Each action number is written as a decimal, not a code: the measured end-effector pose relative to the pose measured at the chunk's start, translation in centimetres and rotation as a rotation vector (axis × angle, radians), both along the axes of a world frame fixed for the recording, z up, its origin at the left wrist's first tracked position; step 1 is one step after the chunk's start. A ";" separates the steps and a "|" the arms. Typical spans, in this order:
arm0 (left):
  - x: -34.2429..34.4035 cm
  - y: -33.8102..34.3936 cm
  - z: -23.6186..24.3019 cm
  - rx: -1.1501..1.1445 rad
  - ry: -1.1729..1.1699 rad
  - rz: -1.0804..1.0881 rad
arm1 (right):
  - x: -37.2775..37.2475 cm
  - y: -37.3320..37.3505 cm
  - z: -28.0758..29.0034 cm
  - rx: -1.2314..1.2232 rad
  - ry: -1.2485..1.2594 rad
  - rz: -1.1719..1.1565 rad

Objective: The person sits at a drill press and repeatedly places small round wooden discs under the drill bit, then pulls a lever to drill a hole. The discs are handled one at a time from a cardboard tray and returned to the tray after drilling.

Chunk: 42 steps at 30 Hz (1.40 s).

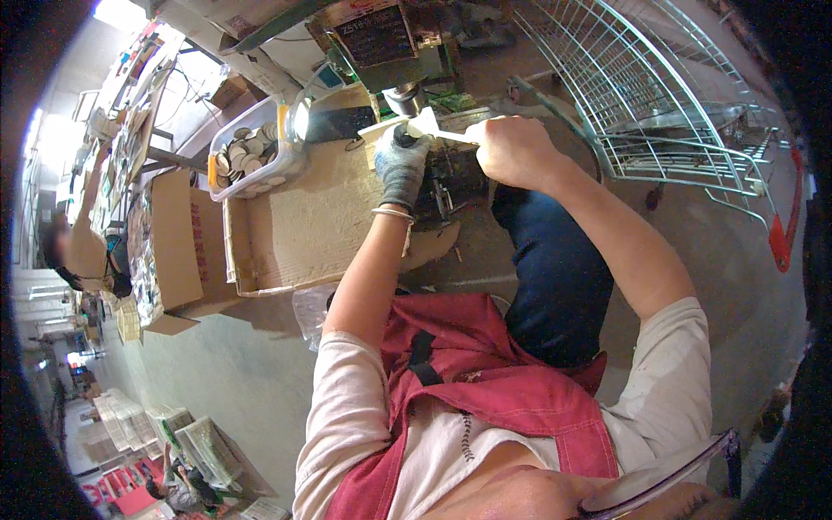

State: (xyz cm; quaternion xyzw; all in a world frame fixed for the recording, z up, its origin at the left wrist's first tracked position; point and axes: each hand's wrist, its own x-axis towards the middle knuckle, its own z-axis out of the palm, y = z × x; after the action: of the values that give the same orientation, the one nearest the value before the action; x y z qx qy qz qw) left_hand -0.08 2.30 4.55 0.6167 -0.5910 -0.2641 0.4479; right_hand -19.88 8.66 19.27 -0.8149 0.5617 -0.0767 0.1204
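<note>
My right hand (pixel 520 152), bare, is closed round the handle of a thin tool with a pale, flared end (pixel 425 124). That end points left and sits just below the metal chuck (pixel 403 99) of a bench machine (pixel 371 43). My left hand (pixel 402 169), in a grey glove with a dark fingertip area, is curled beside the flared end, under the chuck. What its fingers grip is hidden. Left of the hands, a clear plastic bin (pixel 282 165) with a yellow-orange edge holds several round, flat discs (pixel 247 154).
A shallow cardboard tray (pixel 299 234) lies left of my left forearm. A wire cart (pixel 676 113) with a red handle stands at the right. Further left are an open cardboard box (pixel 178 238) and a person (pixel 91 251); another person (pixel 186 487) is at the lower left.
</note>
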 end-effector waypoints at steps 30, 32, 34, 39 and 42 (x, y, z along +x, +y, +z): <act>-0.2 -0.7 1.0 0.016 -0.153 -0.022 | 1.6 -10.6 18.1 -0.220 -1.671 -0.536; 0.2 -0.7 0.9 -0.016 -0.245 -0.010 | 2.4 -11.2 18.9 -0.190 -1.656 -0.532; 0.3 -0.9 0.5 -0.040 -0.275 -0.008 | -2.2 -14.5 16.9 -0.141 -1.432 -0.217; 0.4 -0.7 0.4 -0.093 -0.343 -0.018 | -2.4 -17.2 15.1 -0.496 -1.271 -0.220; 0.8 -0.7 0.2 -0.110 -0.389 -0.036 | -2.3 -17.9 14.6 -0.529 -1.291 -0.197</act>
State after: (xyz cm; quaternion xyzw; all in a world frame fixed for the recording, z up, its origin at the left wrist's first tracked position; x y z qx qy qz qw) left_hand 0.72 1.57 4.74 0.6202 -0.6907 -0.1153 0.3535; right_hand -22.15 -9.22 33.91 -0.5537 0.4116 -0.6897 0.2199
